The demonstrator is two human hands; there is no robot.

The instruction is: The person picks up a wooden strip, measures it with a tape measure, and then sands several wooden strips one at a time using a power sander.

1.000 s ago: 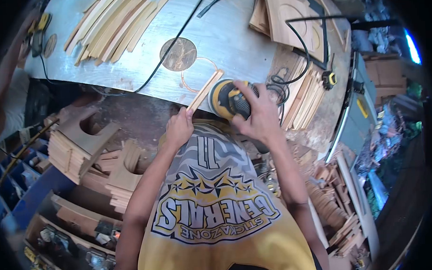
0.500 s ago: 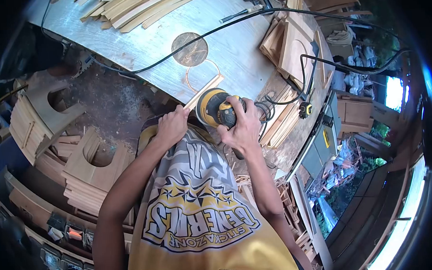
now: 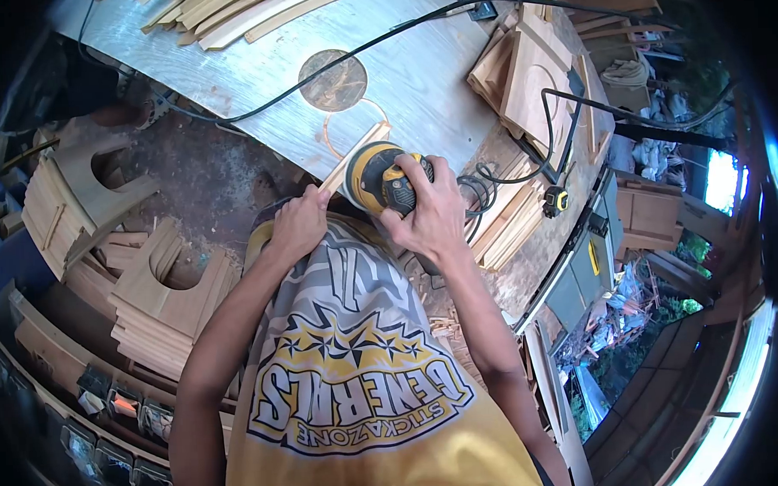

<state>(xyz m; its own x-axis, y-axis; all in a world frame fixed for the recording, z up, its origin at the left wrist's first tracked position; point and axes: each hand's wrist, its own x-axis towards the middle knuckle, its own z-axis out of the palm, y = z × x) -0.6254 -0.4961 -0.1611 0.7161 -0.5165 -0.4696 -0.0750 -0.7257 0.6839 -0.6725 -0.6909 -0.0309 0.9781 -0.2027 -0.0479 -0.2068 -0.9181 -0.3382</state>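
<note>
My right hand (image 3: pixel 428 211) is wrapped round a yellow and black orbital sander (image 3: pixel 385 181). The sander's pad lies against a narrow wooden strip (image 3: pixel 336 175) at the near edge of the workbench (image 3: pixel 272 84). With its fingers closed, my left hand (image 3: pixel 300 223) grips the near end of that strip, left of the sander. The strip's far end rests on the bench top, beside a drawn ring and a round dark disc (image 3: pixel 333 80). Part of the strip is hidden under the sander.
A black cable (image 3: pixel 357 51) crosses above the bench. Curved wooden strips (image 3: pixel 227 13) lie at the far left; stacked panels (image 3: pixel 529 79) and a tape measure (image 3: pixel 555 200) are at right. Cut-out wooden boards (image 3: pixel 163 289) stand at left below the bench.
Both hands, the sander and the strip have shifted slightly left in view. The sander still lies on the strip. The view itself has moved a little, and the cable appears higher.
</note>
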